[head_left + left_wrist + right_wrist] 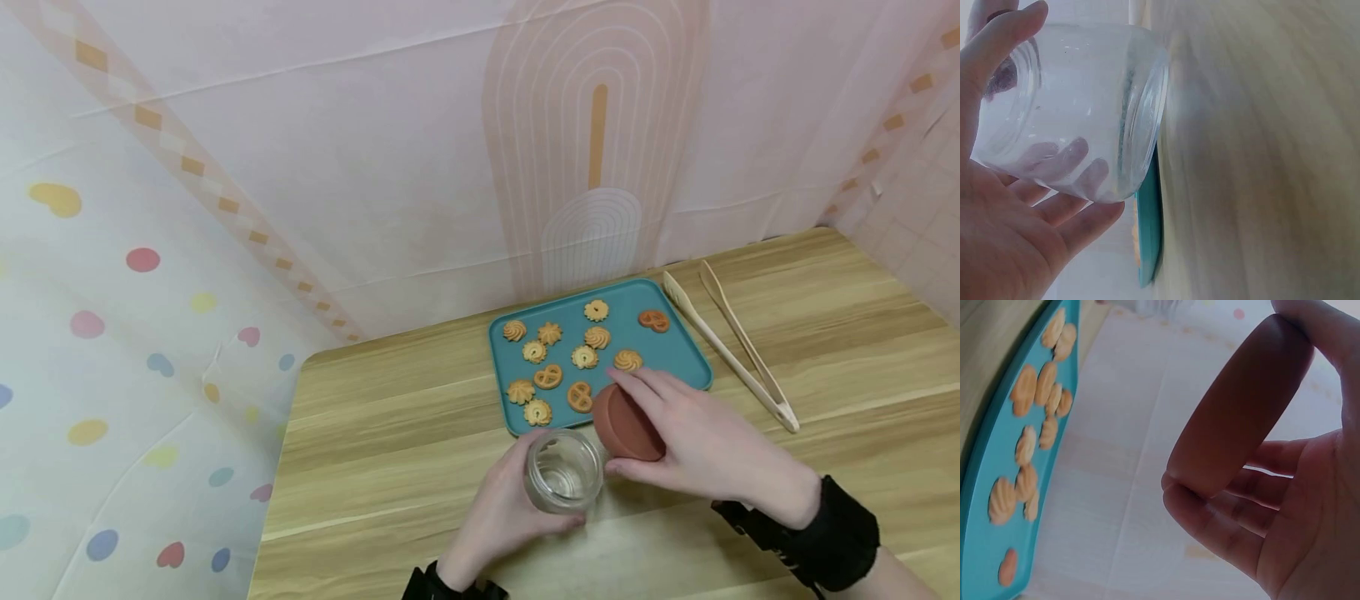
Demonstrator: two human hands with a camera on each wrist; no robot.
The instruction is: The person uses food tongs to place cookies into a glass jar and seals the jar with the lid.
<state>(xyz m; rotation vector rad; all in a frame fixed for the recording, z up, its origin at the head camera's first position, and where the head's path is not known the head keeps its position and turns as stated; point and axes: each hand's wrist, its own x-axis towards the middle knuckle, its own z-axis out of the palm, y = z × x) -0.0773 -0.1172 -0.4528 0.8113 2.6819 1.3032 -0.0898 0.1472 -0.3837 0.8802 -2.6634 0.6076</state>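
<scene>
A clear glass jar (564, 472), its mouth uncovered, is held near the front edge of the tray by the left hand (504, 500), whose fingers and thumb are curved around its side. Just beside the rim, a round brown lid (626, 423) is gripped, tilted, between the thumb and fingers of the right hand (701, 429). Beyond them, cookies (548, 377), some pretzel-shaped, are spread on a teal tray (682, 362). To its right, wooden tongs (782, 412) are laid, arms apart, on the wood-grain table (375, 450), which is backed by patterned cloth (420, 167).
</scene>
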